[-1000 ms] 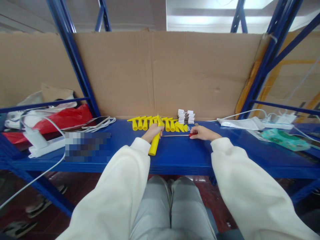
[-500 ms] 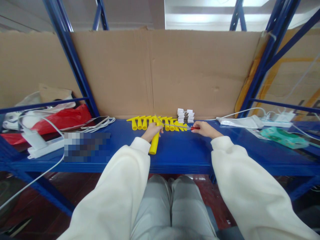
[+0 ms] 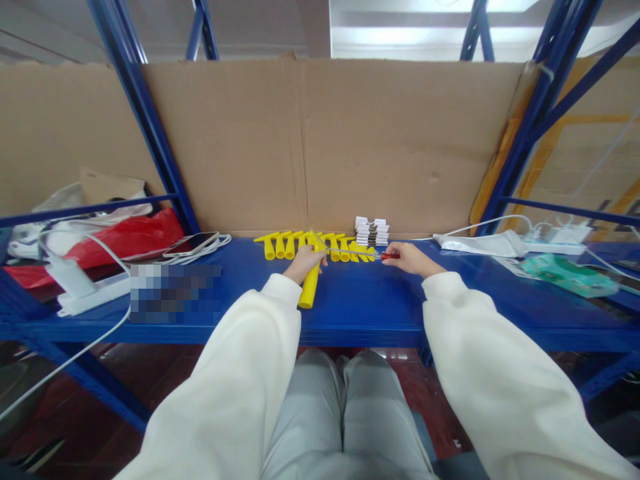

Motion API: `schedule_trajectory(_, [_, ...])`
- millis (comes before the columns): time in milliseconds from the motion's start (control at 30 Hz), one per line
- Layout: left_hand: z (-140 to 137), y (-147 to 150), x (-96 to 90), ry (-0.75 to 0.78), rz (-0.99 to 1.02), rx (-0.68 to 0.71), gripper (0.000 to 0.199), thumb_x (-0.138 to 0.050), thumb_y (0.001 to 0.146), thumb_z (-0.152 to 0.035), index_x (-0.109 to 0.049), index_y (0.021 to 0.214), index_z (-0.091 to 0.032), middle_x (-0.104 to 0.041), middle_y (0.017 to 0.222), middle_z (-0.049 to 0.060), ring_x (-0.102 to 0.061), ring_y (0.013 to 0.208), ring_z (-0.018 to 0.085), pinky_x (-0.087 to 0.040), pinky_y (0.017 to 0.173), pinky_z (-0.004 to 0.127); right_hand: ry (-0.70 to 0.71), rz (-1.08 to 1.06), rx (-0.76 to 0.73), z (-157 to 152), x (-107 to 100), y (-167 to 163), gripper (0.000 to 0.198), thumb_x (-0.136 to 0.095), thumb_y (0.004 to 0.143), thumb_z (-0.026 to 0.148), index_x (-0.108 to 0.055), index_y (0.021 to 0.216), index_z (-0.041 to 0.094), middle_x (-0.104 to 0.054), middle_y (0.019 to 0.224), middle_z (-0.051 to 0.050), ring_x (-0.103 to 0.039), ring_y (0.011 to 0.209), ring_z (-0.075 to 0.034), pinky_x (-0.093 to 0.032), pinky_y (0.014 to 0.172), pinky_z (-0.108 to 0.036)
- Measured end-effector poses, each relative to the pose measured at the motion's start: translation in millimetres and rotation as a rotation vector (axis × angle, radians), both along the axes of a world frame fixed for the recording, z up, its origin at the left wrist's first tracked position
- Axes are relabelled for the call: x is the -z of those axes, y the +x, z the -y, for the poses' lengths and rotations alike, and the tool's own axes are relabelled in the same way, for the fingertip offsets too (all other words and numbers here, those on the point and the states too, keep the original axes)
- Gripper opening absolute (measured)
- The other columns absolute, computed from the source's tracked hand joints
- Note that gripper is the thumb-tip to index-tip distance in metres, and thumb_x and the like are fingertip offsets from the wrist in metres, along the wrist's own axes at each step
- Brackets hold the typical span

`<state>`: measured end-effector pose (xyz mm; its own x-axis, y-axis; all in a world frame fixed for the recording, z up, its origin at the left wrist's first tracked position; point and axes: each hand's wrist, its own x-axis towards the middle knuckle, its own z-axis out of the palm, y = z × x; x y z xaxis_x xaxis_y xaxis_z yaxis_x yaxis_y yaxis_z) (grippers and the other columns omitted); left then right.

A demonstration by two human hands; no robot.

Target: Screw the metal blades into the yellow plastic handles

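Observation:
My left hand (image 3: 299,263) is wrapped around a yellow tube-shaped plastic handle (image 3: 309,291) with a wider head, its hollow-looking end pointing toward me. My right hand (image 3: 410,259) grips a screwdriver (image 3: 391,256) by its red handle. The metal shaft runs leftward to the head of the yellow handle; whether its tip sits in a screw is too small to tell. Behind my hands lies a row of similar yellow handles (image 3: 270,252), with smaller yellow pieces (image 3: 361,252) at its right. A stack of white parts (image 3: 371,231) stands behind those pieces.
Cardboard (image 3: 390,147) backs the blue shelf (image 3: 370,300), between blue uprights. On the left are a red bag (image 3: 145,237), a white power strip (image 3: 95,297), a phone (image 3: 193,244) and cables. A green packet (image 3: 570,275) and white pouch (image 3: 480,244) lie on the right.

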<state>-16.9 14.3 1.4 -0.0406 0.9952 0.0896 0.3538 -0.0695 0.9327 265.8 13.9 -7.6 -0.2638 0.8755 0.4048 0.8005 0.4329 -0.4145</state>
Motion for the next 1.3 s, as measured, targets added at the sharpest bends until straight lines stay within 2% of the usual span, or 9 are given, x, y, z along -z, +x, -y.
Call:
schedule_trajectory(633, [9,2,-6.3,-0.002,0.011,-0.022,0.009,-0.056,0.069,-0.007,-0.057,0.065,-0.015,-0.06,0.053,-0.001,-0.051,0.039,0.009,-0.046,0.046,0.021,0.019,0.024,0.01,-1,2,0,0.011,-0.066,0.073,0.029,-0.06,0.073,0.021,-0.071,0.079,-0.005,-0.063,0.075,-0.021,-0.047,0.07,-0.03])
schedule_trajectory(867, [7,2,-5.6,-0.002,0.008,0.004,0.01,-0.058,0.07,-0.006,-0.057,0.064,-0.015,-0.057,0.052,-0.003,-0.047,0.037,0.007,-0.042,0.043,0.019,0.062,0.089,0.086,-2,1,0,0.008,-0.067,0.076,0.026,-0.062,0.081,0.021,-0.073,0.085,-0.007,-0.065,0.079,-0.022,-0.047,0.073,-0.03])
schedule_trajectory(967, [7,3,-5.5,-0.018,0.017,0.043,0.009,-0.064,0.068,-0.005,-0.061,0.072,-0.013,-0.056,0.053,-0.005,-0.047,0.037,0.007,-0.041,0.041,0.019,0.104,0.134,0.153,-2,1,0,0.009,-0.066,0.075,0.026,-0.062,0.082,0.022,-0.074,0.086,-0.006,-0.065,0.079,-0.022,-0.045,0.072,-0.03])
schedule_trajectory(1067, [9,5,-5.5,-0.03,0.055,0.107,0.027,-0.068,0.068,-0.005,-0.065,0.095,-0.01,-0.064,0.065,-0.002,-0.051,0.038,0.007,-0.043,0.042,0.019,0.153,0.177,0.198,1,1,-1,0.009,-0.065,0.075,0.025,-0.061,0.082,0.023,-0.073,0.082,-0.005,-0.065,0.076,-0.022,-0.043,0.069,-0.029])
schedule_trajectory(1167, [12,7,-5.1,-0.041,0.087,0.156,0.042,-0.066,0.074,-0.007,-0.061,0.116,-0.008,-0.072,0.084,0.004,-0.055,0.04,0.007,-0.046,0.043,0.02,0.132,0.214,0.228,5,-1,-3,0.01,-0.065,0.074,0.024,-0.06,0.082,0.023,-0.072,0.08,-0.005,-0.064,0.073,-0.022,-0.042,0.066,-0.028])
schedule_trajectory(1233, [13,7,-4.7,-0.043,0.076,0.156,0.043,-0.066,0.075,-0.008,-0.061,0.118,-0.008,-0.073,0.086,0.005,-0.055,0.04,0.007,-0.046,0.042,0.02,0.086,0.225,0.245,8,-1,-6,0.011,-0.065,0.074,0.025,-0.06,0.083,0.023,-0.072,0.081,-0.006,-0.064,0.072,-0.022,-0.041,0.064,-0.028])
schedule_trajectory(1300, [12,6,-4.2,-0.038,0.056,0.136,0.037,-0.068,0.073,-0.008,-0.064,0.111,-0.008,-0.071,0.078,0.003,-0.053,0.039,0.007,-0.043,0.04,0.019,0.052,0.23,0.257,11,-2,-8,0.011,-0.065,0.075,0.025,-0.06,0.085,0.023,-0.073,0.082,-0.006,-0.065,0.074,-0.022,-0.041,0.064,-0.028])
